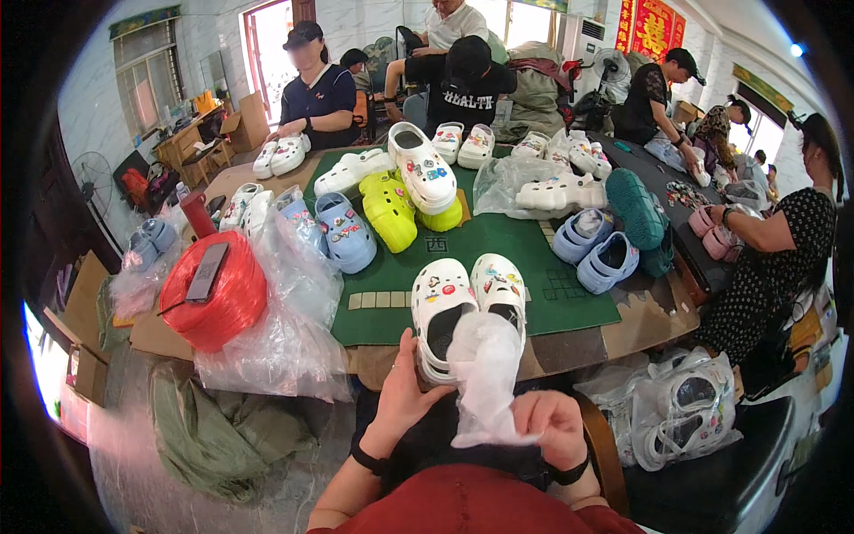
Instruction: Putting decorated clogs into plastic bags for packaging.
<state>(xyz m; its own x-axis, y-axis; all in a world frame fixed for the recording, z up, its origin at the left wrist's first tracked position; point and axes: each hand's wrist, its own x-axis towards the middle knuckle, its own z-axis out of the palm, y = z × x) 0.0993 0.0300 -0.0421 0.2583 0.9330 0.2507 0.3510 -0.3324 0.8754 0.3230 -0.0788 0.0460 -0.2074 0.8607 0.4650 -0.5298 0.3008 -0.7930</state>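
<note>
A pair of white clogs with small colourful charms lies at the near edge of the green table mat. My left hand rests against the heel of the left clog. My right hand is closed on a thin clear plastic bag, which stands up in front of the clogs' heels and hides part of them. Both wrists wear dark bands.
Several more clogs, white, lime, pale blue and teal, cover the table. A red spool of twine and a heap of clear bags lie left. Several people sit around the table. Bagged clogs rest at right.
</note>
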